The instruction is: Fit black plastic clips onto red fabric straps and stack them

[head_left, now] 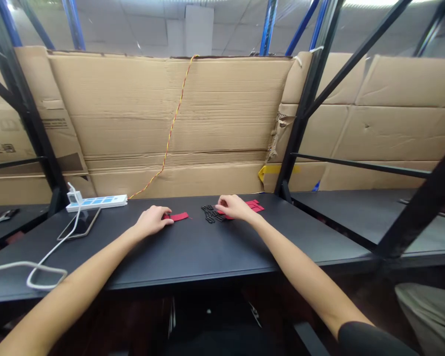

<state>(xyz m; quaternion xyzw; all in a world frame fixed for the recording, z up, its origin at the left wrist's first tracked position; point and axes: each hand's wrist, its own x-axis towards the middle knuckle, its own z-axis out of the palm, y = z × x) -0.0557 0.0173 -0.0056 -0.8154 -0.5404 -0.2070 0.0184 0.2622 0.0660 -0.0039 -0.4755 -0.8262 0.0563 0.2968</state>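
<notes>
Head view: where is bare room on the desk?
Bare black desk lies in front of the left hand and right hand. Crowded: under the right hand, black pieces and red pieces; also the power strip and phone.

One left hand (152, 221), one right hand (234, 207), one power strip (96, 202), one smartphone (79, 223).

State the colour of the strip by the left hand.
The strip is red; head view shows it best.
</notes>
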